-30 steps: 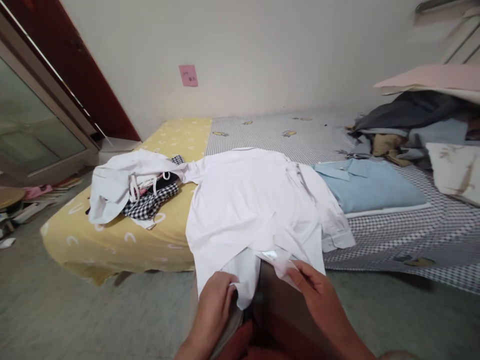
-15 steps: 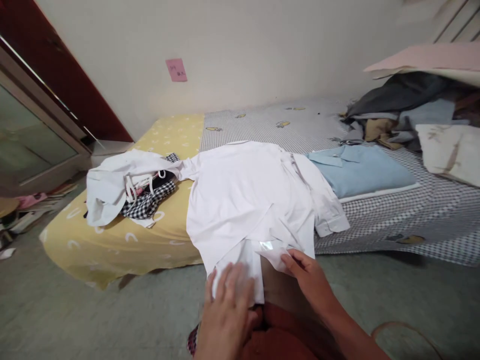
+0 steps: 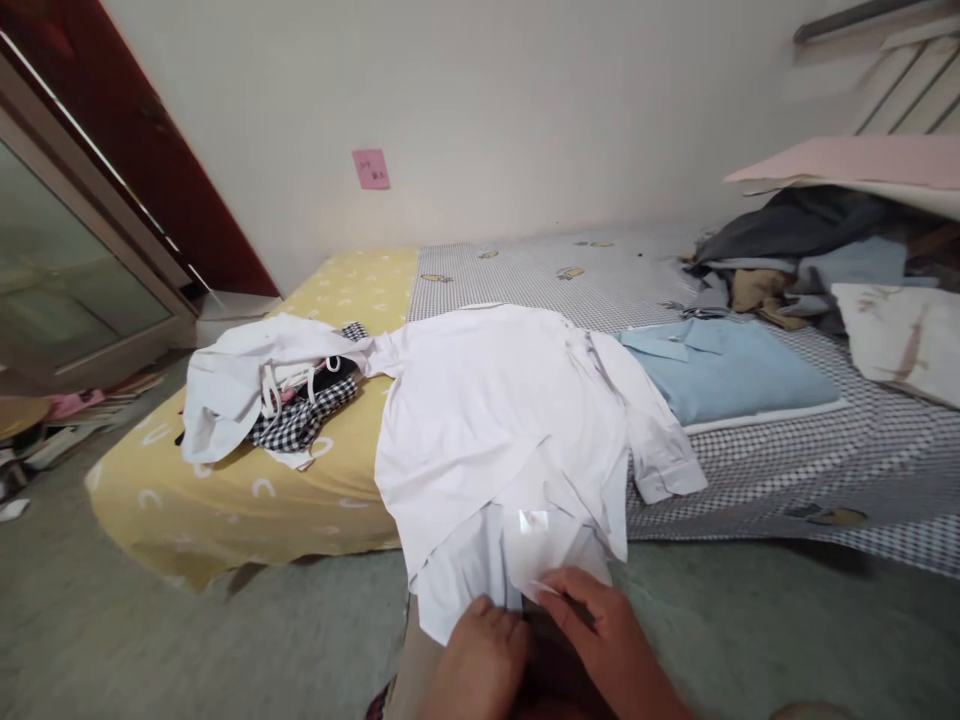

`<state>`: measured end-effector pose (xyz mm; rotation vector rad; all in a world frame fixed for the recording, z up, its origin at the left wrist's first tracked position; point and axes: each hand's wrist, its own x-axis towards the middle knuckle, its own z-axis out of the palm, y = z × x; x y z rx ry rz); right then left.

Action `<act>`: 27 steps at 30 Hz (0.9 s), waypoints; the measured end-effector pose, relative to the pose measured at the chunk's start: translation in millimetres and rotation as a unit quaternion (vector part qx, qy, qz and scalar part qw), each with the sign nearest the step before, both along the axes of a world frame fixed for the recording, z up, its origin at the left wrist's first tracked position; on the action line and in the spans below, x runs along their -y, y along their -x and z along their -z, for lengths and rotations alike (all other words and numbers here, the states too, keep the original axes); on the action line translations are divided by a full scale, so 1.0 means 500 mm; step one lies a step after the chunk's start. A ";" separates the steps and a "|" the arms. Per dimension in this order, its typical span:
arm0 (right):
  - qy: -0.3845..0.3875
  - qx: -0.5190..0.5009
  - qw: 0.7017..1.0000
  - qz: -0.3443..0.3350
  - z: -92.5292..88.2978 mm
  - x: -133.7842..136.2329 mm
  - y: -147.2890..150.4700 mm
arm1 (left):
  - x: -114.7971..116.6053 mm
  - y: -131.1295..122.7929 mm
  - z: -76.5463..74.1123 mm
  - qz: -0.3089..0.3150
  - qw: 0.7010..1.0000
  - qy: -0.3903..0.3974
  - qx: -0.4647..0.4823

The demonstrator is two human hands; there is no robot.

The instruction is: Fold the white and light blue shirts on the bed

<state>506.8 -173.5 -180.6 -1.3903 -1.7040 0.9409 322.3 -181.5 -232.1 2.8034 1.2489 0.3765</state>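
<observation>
A white long-sleeved shirt (image 3: 495, 400) lies spread over the front edge of the bed, its lower end hanging towards me. One sleeve stretches left onto a heap of clothes, and the other rests folded on the right. My left hand (image 3: 484, 655) is closed at the hem of the left front panel, fingers curled and partly hidden. Beside it, my right hand (image 3: 592, 620) pinches the lower edge of the other panel between thumb and fingers. A small shiny clear patch (image 3: 534, 521) shows on that panel.
A heap with a black-and-white checked garment (image 3: 304, 420) sits on the yellow bedding (image 3: 225, 510). Right of the shirt lies a folded light-blue shirt (image 3: 727, 375). More clothes (image 3: 810, 235) are piled at the far right. A pink note (image 3: 371, 169) hangs on the wall.
My left hand went from spread fingers over the panel to closed at its hem. My right hand moved left and down, drawing its panel edge towards the left one. The view tilted up slightly.
</observation>
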 end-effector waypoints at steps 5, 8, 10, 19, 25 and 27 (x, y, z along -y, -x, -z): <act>-0.072 0.195 0.972 -0.106 0.056 0.007 0.006 | 0.024 0.016 -0.008 -0.008 0.998 0.011 0.062; -0.131 0.227 0.942 -0.209 0.102 0.024 0.010 | 0.043 0.052 -0.023 -0.083 0.985 -0.012 0.149; -0.122 0.167 0.938 -0.278 0.111 0.037 0.000 | 0.048 0.091 -0.039 -0.199 0.960 -0.039 0.193; -0.058 0.047 0.948 0.309 0.075 -0.044 -0.142 | -0.096 0.209 -0.013 -0.375 0.903 -0.059 0.200; -0.178 0.316 0.899 0.247 0.154 -0.088 -0.146 | -0.104 0.154 0.004 -0.357 0.904 0.033 0.235; -0.178 0.273 0.910 0.256 0.157 -0.097 -0.149 | -0.112 0.144 0.008 -0.375 0.876 0.067 0.297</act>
